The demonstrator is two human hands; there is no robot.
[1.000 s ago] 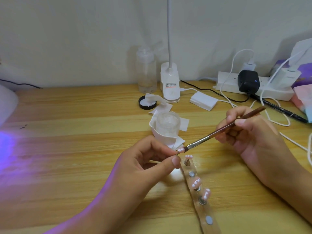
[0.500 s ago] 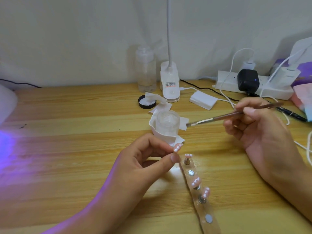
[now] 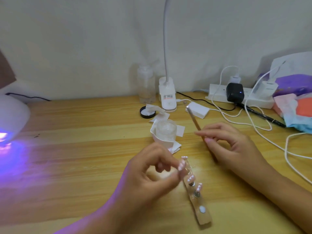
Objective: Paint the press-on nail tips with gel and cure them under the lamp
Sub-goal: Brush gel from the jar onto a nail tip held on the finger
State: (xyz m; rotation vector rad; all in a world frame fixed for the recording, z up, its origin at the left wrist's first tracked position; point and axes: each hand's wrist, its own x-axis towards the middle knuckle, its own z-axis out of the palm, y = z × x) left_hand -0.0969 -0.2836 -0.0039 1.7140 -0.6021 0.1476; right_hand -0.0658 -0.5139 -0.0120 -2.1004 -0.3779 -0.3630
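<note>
The left hand (image 3: 152, 174) pinches a small pink press-on nail tip (image 3: 182, 166) at the far end of the tan holder strip (image 3: 200, 215), near the tabletop's front edge. The right hand (image 3: 234, 146) grips a slim brown-handled brush (image 3: 195, 122), bristles pointing away. A white domed lamp (image 3: 11, 115) glows violet at the left edge.

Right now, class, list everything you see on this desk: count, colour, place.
held nail tip: one, pink, front centre
mounted nail tips: three, pink, on holder strip
holder strip: one, tan, front centre
brush: one, brown, centre right
gel jar: one, clear, centre
curing lamp: one, white, glowing, far left
desk lamp: one, white, back centre
bottle: one, clear, beside desk lamp
power strip: one, white, back right
left hand: pinches held nail tip
right hand: holds brush
</note>
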